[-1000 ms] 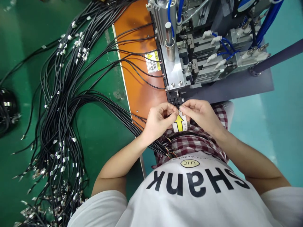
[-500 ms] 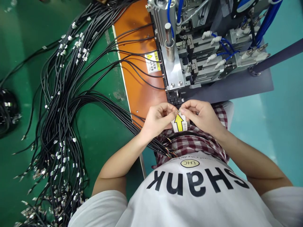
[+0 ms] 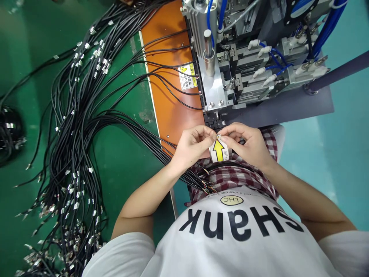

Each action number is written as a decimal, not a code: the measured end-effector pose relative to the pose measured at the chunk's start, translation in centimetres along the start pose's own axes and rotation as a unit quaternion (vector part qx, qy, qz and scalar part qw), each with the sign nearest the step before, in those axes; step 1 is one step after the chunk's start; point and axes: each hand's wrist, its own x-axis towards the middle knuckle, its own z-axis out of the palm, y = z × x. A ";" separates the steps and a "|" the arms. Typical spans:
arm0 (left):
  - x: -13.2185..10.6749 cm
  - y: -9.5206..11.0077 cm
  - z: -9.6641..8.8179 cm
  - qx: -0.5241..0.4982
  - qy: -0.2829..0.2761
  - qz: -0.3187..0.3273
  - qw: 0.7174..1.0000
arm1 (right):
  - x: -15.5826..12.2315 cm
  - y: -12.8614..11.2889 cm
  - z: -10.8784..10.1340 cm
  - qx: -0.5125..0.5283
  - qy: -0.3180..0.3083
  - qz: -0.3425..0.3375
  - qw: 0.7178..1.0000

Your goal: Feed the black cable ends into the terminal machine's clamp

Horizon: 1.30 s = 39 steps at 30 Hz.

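Both hands meet just in front of the black fixture (image 3: 212, 119) at the foot of the metal machine (image 3: 230, 69). My left hand (image 3: 191, 148) and my right hand (image 3: 248, 144) pinch fingertips together at one spot, on thin wire ends of a black cable that are too small to see clearly. Right under the fingertips sits a white sticker with a yellow arrow (image 3: 219, 151). Stripped cable ends (image 3: 205, 184) with coloured wires lie across my chequered lap.
A big heap of black cables with metal clips (image 3: 72, 127) covers the green table at the left. Several cables run over the orange plate (image 3: 170, 88) into the machine. A yellow warning label (image 3: 186, 77) sits on that plate. Blue air hoses (image 3: 325, 23) hang at the right.
The hands have stayed pinched at the same spot, with only slight finger shifts. The view has drifted a little.
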 end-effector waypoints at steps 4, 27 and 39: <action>0.1 -0.1 -0.1 -0.002 0.002 0.007 1.000 | -0.3 0.0 0.3 0.002 0.016 0.003 1.000; -0.5 -0.9 -1.0 0.455 0.007 0.278 0.846 | -0.2 1.1 -1.5 0.023 0.030 0.108 0.993; 4.1 -2.9 -3.0 0.484 0.011 0.344 0.805 | 4.6 3.9 -1.6 0.104 0.018 0.175 0.979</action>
